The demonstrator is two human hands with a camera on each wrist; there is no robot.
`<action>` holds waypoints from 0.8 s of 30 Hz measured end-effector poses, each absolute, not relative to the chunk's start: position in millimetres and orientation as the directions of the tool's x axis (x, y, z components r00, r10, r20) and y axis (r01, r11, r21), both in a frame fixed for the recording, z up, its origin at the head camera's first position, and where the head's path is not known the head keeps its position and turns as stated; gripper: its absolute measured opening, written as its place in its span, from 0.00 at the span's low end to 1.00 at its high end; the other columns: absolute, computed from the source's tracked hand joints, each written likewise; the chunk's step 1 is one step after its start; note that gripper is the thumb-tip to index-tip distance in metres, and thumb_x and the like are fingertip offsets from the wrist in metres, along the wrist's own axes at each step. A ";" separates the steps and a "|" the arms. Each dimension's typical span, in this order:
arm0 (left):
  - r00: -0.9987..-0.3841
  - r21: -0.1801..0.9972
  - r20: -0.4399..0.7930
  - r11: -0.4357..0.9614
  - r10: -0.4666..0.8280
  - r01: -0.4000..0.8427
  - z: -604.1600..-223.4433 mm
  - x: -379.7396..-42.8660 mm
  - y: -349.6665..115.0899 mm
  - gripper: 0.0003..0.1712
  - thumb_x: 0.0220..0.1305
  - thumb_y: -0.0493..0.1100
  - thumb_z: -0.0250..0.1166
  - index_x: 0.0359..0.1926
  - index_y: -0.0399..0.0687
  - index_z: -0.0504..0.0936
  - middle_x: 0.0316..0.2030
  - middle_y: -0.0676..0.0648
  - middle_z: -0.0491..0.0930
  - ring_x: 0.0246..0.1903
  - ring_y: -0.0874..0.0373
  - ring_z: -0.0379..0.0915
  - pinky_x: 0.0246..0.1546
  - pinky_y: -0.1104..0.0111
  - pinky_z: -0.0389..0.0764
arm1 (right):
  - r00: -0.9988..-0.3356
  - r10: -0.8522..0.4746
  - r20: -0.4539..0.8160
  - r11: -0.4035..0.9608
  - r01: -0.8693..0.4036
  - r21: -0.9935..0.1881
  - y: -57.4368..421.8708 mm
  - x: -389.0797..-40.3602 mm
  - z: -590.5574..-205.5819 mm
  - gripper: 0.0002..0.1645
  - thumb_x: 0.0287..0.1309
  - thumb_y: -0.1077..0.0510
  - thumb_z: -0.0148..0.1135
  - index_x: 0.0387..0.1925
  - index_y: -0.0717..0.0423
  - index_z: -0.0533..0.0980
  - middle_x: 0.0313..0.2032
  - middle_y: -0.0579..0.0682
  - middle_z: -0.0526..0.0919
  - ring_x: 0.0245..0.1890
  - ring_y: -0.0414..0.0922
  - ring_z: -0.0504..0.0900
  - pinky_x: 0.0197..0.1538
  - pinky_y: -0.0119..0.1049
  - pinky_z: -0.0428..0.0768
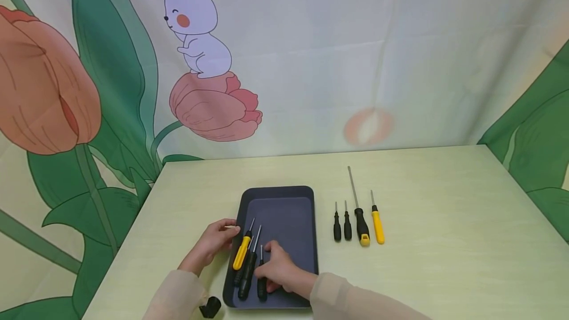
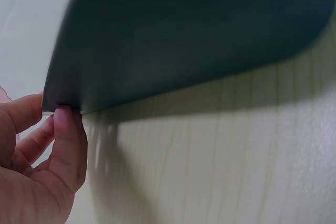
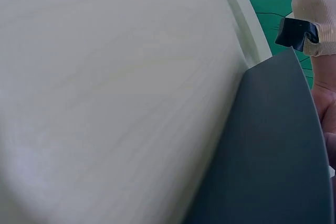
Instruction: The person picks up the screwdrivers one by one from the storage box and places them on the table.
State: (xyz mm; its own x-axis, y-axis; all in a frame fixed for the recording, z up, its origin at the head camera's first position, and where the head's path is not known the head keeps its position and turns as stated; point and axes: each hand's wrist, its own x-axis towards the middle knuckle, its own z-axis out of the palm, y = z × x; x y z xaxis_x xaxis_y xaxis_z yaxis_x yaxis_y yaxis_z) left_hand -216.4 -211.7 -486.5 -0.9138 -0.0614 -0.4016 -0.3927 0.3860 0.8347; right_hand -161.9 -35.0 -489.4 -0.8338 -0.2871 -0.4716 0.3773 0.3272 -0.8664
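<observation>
The left hand (image 1: 214, 243) pinches the tray (image 1: 284, 211) at lower centre, the right hand (image 1: 282, 271) grasps a short screwdriver (image 1: 262, 291) beside other screwdrivers (image 1: 242, 253) already inside, and four more (image 1: 361, 225) lie outside, centre-right.

Left hand (image 1: 212, 241) grips the left rim of the dark tray (image 1: 284, 215), and there's the right hand (image 1: 282, 267) holding a small black screwdriver (image 1: 262, 289) inside, a yellow-handled screwdriver (image 1: 242, 253) farther left! Over on the surface (image 1: 444, 221), four more screwdrivers (image 1: 361, 226) line up right of the tray.
</observation>
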 end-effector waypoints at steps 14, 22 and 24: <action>-0.913 0.834 -0.404 0.385 -0.061 -0.395 -485.2 -215.5 -212.0 0.22 0.61 0.42 0.55 0.54 0.36 0.68 0.43 0.37 0.73 0.30 0.58 0.70 0.32 0.70 0.75 | -0.824 -0.298 -0.482 0.221 0.432 -0.875 -32.3 -162.4 -492.2 0.22 0.40 0.67 0.59 0.41 0.56 0.65 0.14 0.48 0.69 0.06 0.38 0.65 0.09 0.28 0.67; -0.911 0.832 -0.408 0.386 -0.061 -0.398 -484.0 -215.4 -211.5 0.22 0.61 0.42 0.55 0.54 0.36 0.68 0.44 0.37 0.73 0.30 0.58 0.70 0.32 0.70 0.74 | -0.812 -0.309 -0.495 0.224 0.443 -0.868 -27.9 -167.2 -487.0 0.19 0.40 0.67 0.58 0.39 0.56 0.66 0.15 0.48 0.70 0.06 0.39 0.66 0.10 0.28 0.68; -0.911 0.832 -0.408 0.386 -0.062 -0.399 -484.3 -215.5 -211.5 0.22 0.61 0.42 0.55 0.54 0.36 0.68 0.44 0.37 0.73 0.30 0.58 0.70 0.32 0.70 0.74 | -0.812 -0.314 -0.491 0.220 0.441 -0.870 -26.7 -168.2 -484.3 0.19 0.40 0.68 0.58 0.39 0.57 0.66 0.15 0.49 0.70 0.07 0.39 0.67 0.10 0.28 0.68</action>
